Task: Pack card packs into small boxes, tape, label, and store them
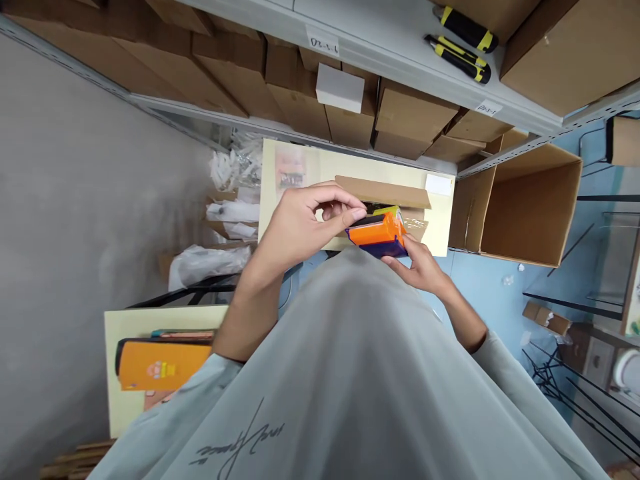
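My right hand (pixel 420 265) grips the lower right end of an orange and dark blue packet (pixel 376 232) over the near edge of a pale yellow table (pixel 440 230). The thumb and forefinger of my left hand (pixel 320 217) are pinched together at the packet's upper left side, by a black part; what they hold there is too small to make out. A yellow-green item (pixel 393 212) shows just behind the packet. Beyond it lies an open cardboard box (pixel 383 191) with its flap raised.
Shelves with cardboard boxes (pixel 415 110) and two yellow-black cutters (pixel 463 43) hang over the far side. A large open carton (pixel 533 200) stands right. Plastic bags (pixel 210 263) are left; an orange folder (pixel 163 363) lies on a lower-left table.
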`<action>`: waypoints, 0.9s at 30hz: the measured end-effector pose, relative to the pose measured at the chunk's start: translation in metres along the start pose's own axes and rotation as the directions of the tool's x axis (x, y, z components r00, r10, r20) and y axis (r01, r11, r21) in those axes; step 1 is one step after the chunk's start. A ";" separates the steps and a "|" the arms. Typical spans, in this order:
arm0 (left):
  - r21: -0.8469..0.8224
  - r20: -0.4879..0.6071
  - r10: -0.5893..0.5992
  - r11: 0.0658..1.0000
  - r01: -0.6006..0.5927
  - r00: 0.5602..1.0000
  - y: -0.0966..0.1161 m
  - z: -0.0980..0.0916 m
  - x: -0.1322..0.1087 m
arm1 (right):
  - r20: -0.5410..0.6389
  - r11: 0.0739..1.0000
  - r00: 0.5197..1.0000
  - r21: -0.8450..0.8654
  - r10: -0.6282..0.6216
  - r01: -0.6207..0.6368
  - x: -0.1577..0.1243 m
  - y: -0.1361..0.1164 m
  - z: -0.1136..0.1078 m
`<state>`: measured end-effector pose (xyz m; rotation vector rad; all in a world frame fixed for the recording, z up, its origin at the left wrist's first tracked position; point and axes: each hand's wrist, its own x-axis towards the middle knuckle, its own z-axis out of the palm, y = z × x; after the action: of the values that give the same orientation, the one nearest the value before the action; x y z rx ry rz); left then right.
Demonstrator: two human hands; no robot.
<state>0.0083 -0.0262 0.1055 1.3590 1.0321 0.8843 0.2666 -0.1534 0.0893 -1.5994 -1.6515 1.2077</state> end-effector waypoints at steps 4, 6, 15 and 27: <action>0.032 -0.081 0.000 0.999 0.003 0.997 -0.010 0.004 -0.007 | 0.055 0.996 0.995 0.033 0.086 -0.088 0.010 -0.009 -0.007; 0.035 -0.144 -0.022 0.999 0.027 0.989 -0.020 0.007 -0.012 | 0.110 0.987 0.984 0.063 0.137 -0.144 0.018 -0.017 -0.012; -0.230 -0.420 -0.225 0.964 0.137 0.879 -0.072 0.000 -0.030 | 0.414 0.920 0.846 -0.336 0.337 -0.202 0.049 -0.062 -0.088; -0.609 -0.256 -0.484 0.753 0.249 0.837 -0.123 0.014 -0.016 | 0.529 0.875 0.703 -0.369 0.474 -0.313 0.128 -0.046 -0.134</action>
<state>0.0064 -0.0513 -0.0169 0.4483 1.1824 1.0670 0.3398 0.0057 0.1646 -1.9268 -1.9596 1.9755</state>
